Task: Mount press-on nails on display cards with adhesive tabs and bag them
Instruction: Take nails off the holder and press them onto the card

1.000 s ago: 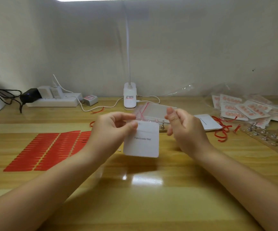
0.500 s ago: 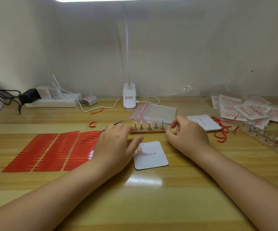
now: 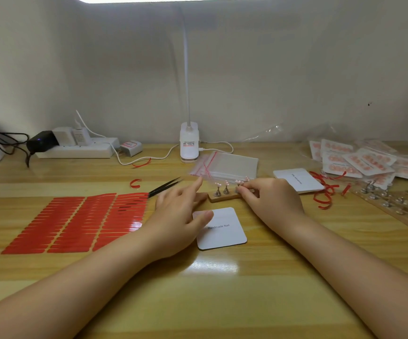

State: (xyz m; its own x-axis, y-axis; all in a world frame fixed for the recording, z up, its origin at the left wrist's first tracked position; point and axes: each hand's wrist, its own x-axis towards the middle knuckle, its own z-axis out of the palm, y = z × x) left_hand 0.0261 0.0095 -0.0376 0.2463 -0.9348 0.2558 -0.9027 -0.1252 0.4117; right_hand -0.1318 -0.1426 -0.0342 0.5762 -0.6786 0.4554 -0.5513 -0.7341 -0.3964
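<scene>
The table (image 3: 222,302) now carries the white display card (image 3: 222,228), which lay flat half a second ago too but a second ago was held up between both hands; so I judge the card is set and mounting comes next. It lies near the middle, printed side up, with no nails on it that I can see.

My left hand (image 3: 181,216) has spread over the card's left edge, fingers loosely straight, the thumb lying over the card's corner, holding nothing. My right hand (image 3: 271,199) has reached the small wooden nail stand (image 3: 225,195) just behind the card, and its curled fingertips pinch at one of the pegs; whether a nail is already free I cannot tell.

The red adhesive tab sheets (image 3: 76,223) lie to the left, near the left hand, with black tweezers (image 3: 165,187) at their far corner. The zip bags (image 3: 225,167) sit behind the stand, a spare card (image 3: 298,181) to its right, and finished bagged sets (image 3: 359,162) are piled far right above a long peg board (image 3: 398,206). Red backing scraps (image 3: 325,194) lie loose near the right hand and could snag. A lamp base (image 3: 189,143) and power strip (image 3: 76,150) stand by the wall.
</scene>
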